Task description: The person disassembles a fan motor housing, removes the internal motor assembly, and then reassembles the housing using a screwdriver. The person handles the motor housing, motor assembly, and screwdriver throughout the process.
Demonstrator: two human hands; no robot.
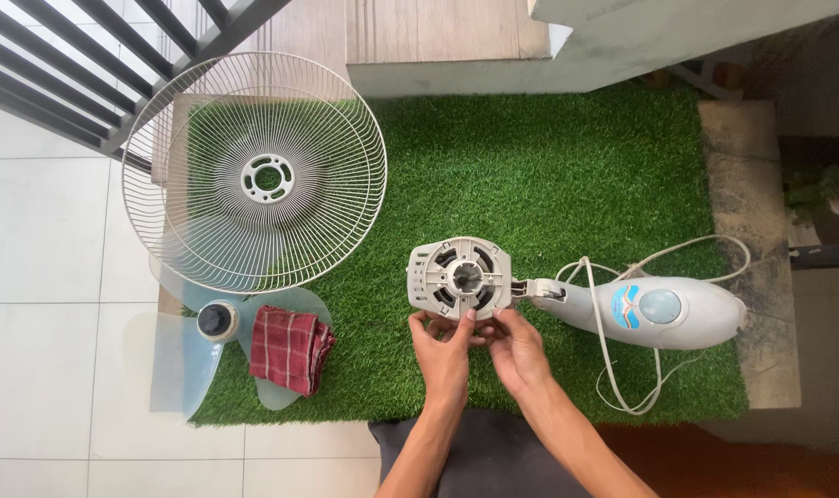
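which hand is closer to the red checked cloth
Left. The left hand is at the motor housing's lower edge, right of the cloth; the right hand is farther right.

2 bare forearms, entering from the bottom centre of the frame, sleeveless as far as visible. Left hand (445, 349) and right hand (514, 346) ungloved, no rings, watch or bands showing. Short, plain fingernails. Dark grey garment over the lap at the bottom edge, between the arms.
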